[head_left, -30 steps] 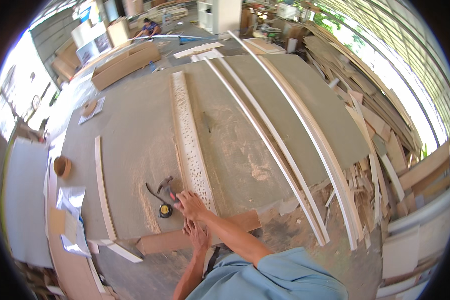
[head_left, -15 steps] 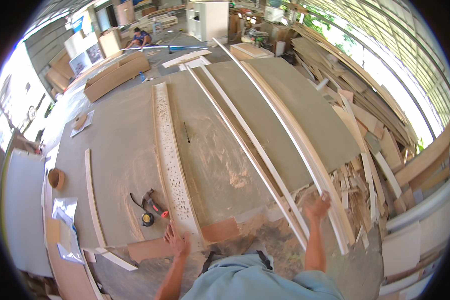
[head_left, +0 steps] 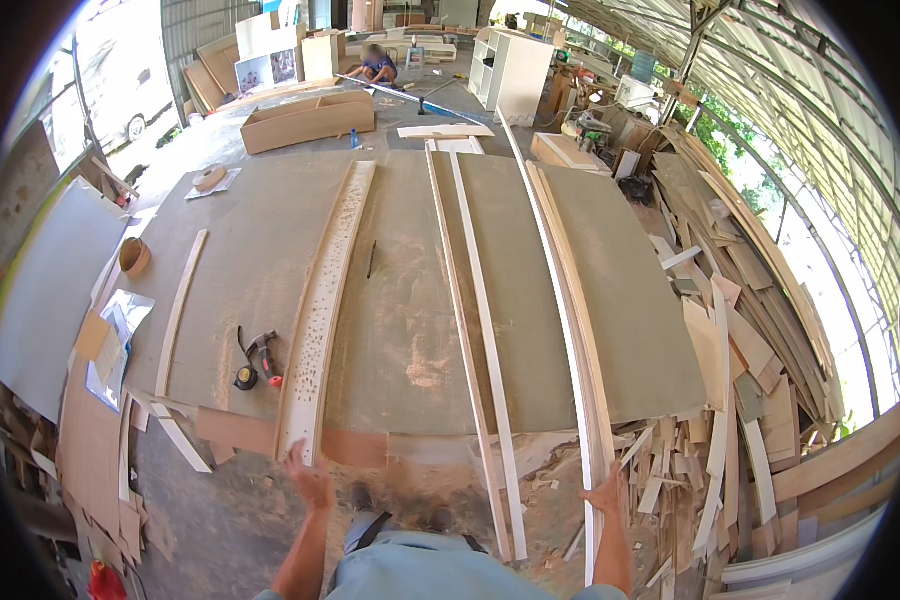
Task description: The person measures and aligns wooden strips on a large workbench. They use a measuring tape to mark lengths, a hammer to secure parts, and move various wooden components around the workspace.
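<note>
Fingers spread, the left hand (head_left: 310,482) presses flat at the near end of the perforated strip (head_left: 322,300), a long pale board peppered with small holes that runs away up the big grey sheet (head_left: 630,300). Nothing is clamped there, just an open palm touching the wood. Over on the other side the right hand (head_left: 607,494) sits at the near end of the curved white strip (head_left: 570,320), a thin, smooth length that bows along the sheet's right side; whether those fingers wrap it or merely rest against it I cannot tell.

Between the two hands lie two slim pale battens (head_left: 475,300), side by side, straight and narrow. Sawdust dusts the grey sheet, rough and matte, with a reddish-brown board (head_left: 355,447) poking out from under its near edge. Just left of the perforated strip sit a hammer (head_left: 260,348) and a small yellow tape measure (head_left: 245,378), close together. Another thin slat (head_left: 178,310) lies further left. Offcuts (head_left: 730,420), jagged and pale, heap up beside the sheet on the right.
</note>
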A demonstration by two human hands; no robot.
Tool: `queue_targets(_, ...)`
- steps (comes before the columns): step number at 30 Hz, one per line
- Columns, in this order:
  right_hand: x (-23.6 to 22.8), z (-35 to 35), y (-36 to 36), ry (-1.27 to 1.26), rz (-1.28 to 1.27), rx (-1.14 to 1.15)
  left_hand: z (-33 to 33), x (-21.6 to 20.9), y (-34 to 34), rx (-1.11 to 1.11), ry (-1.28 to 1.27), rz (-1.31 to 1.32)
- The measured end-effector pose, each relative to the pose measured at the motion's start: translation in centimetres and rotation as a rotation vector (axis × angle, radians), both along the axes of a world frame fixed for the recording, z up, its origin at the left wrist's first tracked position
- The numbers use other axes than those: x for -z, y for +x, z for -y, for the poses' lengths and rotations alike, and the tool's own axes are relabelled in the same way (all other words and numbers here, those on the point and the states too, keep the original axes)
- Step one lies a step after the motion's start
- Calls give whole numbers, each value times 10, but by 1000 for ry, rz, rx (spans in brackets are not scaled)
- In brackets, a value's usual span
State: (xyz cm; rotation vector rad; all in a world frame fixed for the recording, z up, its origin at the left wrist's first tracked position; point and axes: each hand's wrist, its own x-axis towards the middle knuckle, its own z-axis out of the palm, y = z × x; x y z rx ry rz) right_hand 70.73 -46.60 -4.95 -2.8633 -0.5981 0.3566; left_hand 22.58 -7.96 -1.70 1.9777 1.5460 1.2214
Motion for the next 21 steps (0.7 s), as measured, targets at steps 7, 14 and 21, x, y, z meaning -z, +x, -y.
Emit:
queue_targets(7,-5,-74,39,597,-390,-75,124,-32,150,787,-1038,338)
queue_targets(14,-73,-246,-19,1012,-1192,97,128,-64,276,873,-1168,198)
queue_targets(21,-53,-330,-123,1294,-1398,63,41,-95,208,728,-1071,128)
